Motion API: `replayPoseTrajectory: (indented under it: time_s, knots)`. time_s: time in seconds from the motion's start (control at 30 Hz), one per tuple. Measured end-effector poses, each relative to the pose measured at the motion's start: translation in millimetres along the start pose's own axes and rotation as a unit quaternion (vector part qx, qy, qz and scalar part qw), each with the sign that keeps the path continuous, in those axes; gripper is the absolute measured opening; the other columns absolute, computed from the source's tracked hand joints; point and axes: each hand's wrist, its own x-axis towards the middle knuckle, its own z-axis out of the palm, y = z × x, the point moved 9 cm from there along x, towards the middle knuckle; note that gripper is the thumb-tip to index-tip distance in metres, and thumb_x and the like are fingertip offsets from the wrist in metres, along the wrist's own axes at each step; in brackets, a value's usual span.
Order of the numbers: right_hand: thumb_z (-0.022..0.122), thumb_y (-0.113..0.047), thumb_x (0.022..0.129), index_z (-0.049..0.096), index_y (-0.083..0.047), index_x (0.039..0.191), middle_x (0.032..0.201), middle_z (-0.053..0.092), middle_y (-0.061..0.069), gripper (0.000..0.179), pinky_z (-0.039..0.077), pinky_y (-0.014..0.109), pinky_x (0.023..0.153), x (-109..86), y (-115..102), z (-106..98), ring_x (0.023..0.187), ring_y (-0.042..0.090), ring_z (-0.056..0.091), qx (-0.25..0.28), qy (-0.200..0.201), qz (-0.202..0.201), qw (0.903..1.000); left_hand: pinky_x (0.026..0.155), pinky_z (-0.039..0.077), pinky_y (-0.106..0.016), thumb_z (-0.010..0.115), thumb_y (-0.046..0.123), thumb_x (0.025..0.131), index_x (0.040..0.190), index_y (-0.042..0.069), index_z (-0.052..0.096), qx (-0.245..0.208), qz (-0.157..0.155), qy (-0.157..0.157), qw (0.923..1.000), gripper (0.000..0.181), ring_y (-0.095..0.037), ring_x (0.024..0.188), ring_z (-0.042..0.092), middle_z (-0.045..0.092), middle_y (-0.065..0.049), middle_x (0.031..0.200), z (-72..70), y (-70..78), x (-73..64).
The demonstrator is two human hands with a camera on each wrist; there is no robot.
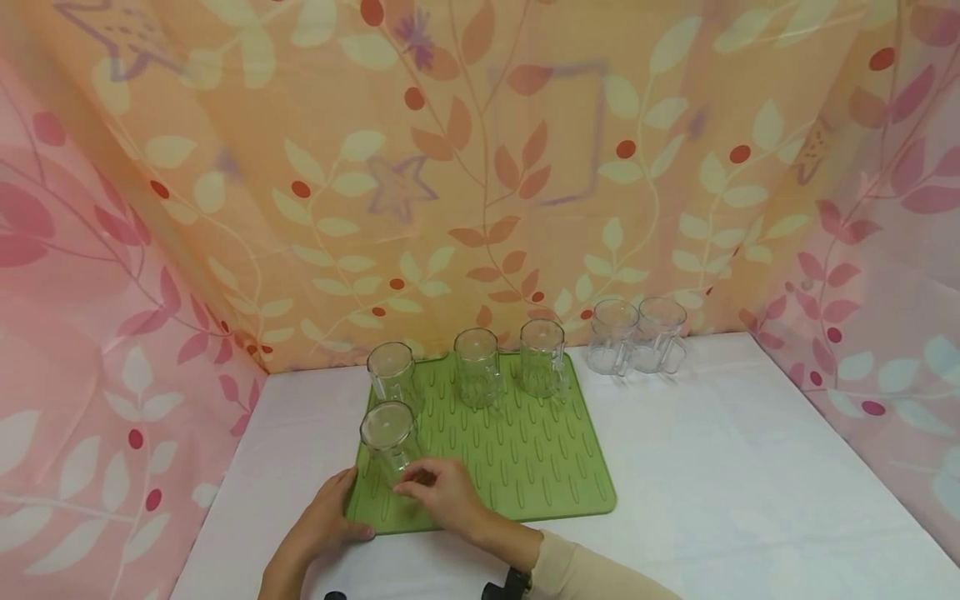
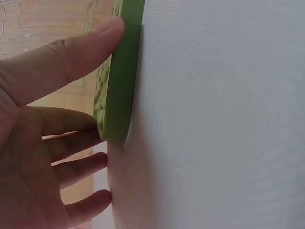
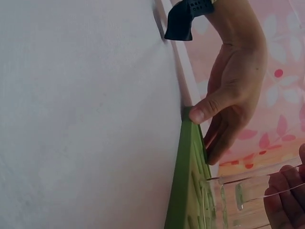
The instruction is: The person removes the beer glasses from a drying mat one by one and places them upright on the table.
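Observation:
My right hand [image 1: 450, 496] holds a clear glass mug [image 1: 388, 429] low on its handle side, thumb and forefinger close together. That mug stands at the front left of a green ridged mat [image 1: 525, 467]. In the right wrist view, curled fingertips [image 3: 283, 191] show against the clear glass. At the mat's front left corner, my left hand [image 1: 322, 512] touches the edges with thumb and fingers spread. The left wrist view shows its thumb [image 2: 62, 62] on one side of the corner and extended fingers [image 2: 66, 121] at the other.
Along the mat's back stand three more glass mugs, at left [image 1: 392, 371], middle [image 1: 477, 367] and right [image 1: 542, 358]. Two further mugs [image 1: 611, 337] [image 1: 660, 337] are side by side on the white tabletop [image 1: 712, 467], right of the mat. Patterned curtains [image 1: 525, 167] border the table.

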Motion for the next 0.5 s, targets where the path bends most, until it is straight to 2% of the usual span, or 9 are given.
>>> replayPoseTrajectory:
  time_s: [0.23,0.33,0.5]
  knots:
    - [0.074,-0.007,0.084,0.071,0.000,0.085,0.079,0.074,0.012,0.007,0.054,0.014,0.061,1.6,-2.5,-13.8,0.067,0.006,0.066,-0.044,0.023,-0.002,0.9987,0.110,0.032,-0.064,0.092,0.020,0.060,0.143,-0.015,0.033,-0.002,-0.018,-0.012,0.9998,0.108,-0.054,0.136,0.032,0.037,-0.035,0.146,1.4,-0.2,-0.3]
    - [0.072,-0.007,0.086,0.071,0.000,0.086,0.081,0.074,0.011,0.007,0.055,0.014,0.063,3.7,-3.4,-20.8,0.070,0.009,0.068,-0.063,0.021,0.001,0.9978,0.110,0.032,-0.065,0.091,0.020,0.059,0.144,-0.015,0.032,-0.002,-0.020,-0.014,0.9997,0.109,-0.054,0.136,0.032,0.037,-0.035,0.146,2.3,-1.5,-0.1]
    - [0.070,-0.009,0.088,0.071,-0.001,0.087,0.082,0.074,0.009,0.008,0.055,0.014,0.065,9.5,-7.3,-35.6,0.073,0.010,0.068,-0.112,0.015,-0.016,0.9934,0.111,0.030,-0.064,0.091,0.021,0.060,0.144,-0.014,0.031,-0.003,-0.022,-0.016,0.9996,0.109,-0.053,0.137,0.031,0.036,-0.035,0.147,3.2,-3.6,0.3]
